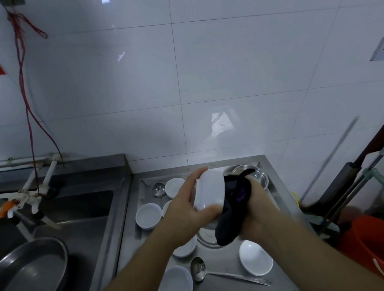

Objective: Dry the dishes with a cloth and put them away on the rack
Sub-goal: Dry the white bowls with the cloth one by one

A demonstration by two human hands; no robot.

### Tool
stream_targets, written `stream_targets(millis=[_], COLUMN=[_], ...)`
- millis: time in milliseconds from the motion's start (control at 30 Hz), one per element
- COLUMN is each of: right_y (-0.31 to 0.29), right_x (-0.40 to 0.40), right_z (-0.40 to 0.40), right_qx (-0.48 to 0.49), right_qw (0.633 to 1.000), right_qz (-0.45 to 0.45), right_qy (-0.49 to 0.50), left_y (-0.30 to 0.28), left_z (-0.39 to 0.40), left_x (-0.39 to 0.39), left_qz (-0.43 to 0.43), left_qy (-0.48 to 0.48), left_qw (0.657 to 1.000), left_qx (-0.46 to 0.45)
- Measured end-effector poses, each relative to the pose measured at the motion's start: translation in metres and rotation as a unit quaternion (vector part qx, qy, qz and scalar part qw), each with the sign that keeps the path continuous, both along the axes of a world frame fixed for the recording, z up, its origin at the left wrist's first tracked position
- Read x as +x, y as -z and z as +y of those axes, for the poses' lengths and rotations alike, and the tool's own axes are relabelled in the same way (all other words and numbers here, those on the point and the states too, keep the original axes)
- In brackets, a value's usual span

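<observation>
1. White wall tiles (227,74) are filling the background, with a steel counter (223,286) lying beneath both hands.
2. Left hand (186,211) is gripping a white bowl (209,189), held tilted above the counter.
3. Right hand (256,200) is clutching a dark cloth (231,206), pressing it against the bowl.
4. Small white dishes (255,256) and a steel ladle (198,268) are sitting below the hands; a metal basin (29,270) is resting well left.

Two bare forearms entered from the lower edge, no sleeves showing on either. The left hand (186,204) and the right hand (258,211) wore no gloves, and no rings, watch or bracelets showed at fingers or wrists.
</observation>
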State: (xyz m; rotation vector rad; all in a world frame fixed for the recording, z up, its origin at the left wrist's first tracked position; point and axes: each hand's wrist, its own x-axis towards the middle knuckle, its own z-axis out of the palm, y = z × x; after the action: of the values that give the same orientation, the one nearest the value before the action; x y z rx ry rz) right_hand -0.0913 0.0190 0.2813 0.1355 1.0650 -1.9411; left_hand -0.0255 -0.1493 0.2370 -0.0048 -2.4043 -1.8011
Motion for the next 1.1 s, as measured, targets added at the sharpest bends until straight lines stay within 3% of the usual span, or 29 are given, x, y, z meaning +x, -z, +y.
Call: stream_targets(millis=[167, 233, 267, 333, 400, 500, 633, 900, 1000, 1100], right_y=[-0.002, 0.000, 0.001, 0.004, 0.009, 0.017, 0.027, 0.042, 0.043, 0.043], right_x=[0.000, -0.001, -0.002, -0.005, -0.009, -0.008, 0.000, 0.018, 0.026, 0.023], right_z=[0.013, 0.014, 0.015, 0.016, 0.017, 0.017, 0.015, 0.012, 0.013, 0.013], right_qx=[0.005, -0.017, -0.037, -0.075, -0.100, -0.119, -0.115, -0.011, 0.101, 0.190], right_qw=[0.998, 0.998, 0.998, 0.995, 0.990, 0.986, 0.987, 0.995, 0.987, 0.952], right_qz=[0.037, 0.049, 0.054, 0.061, 0.049, 0.045, 0.060, 0.063, 0.092, 0.156], right_qy=[-0.052, -0.030, -0.011, 0.040, 0.083, 0.110, 0.093, 0.074, 0.083, 0.184], left_y=[0.002, -0.002, -0.002, 0.003, 0.009, 0.014, 0.011, -0.009, -0.014, -0.015], left_z=[-0.003, 0.003, 0.006, 0.010, 0.013, 0.019, 0.018, 0.009, 0.001, -0.005], left_x=[0.004, 0.003, 0.003, 0.003, 0.005, 0.016, 0.019, 0.013, 0.011, 0.012], left_qz=[-0.017, -0.019, -0.025, -0.070, -0.153, -0.227, -0.188, -0.082, -0.066, -0.071], left_qy=[0.046, 0.047, 0.023, -0.067, -0.093, -0.054, -0.042, -0.089, -0.137, -0.173], left_qw=[0.998, 0.999, 0.996, 0.959, 0.902, 0.836, 0.774, 0.748, 0.767, 0.814], left_qx=[-0.043, 0.010, 0.082, 0.268, 0.393, 0.497, 0.603, 0.652, 0.623, 0.550])
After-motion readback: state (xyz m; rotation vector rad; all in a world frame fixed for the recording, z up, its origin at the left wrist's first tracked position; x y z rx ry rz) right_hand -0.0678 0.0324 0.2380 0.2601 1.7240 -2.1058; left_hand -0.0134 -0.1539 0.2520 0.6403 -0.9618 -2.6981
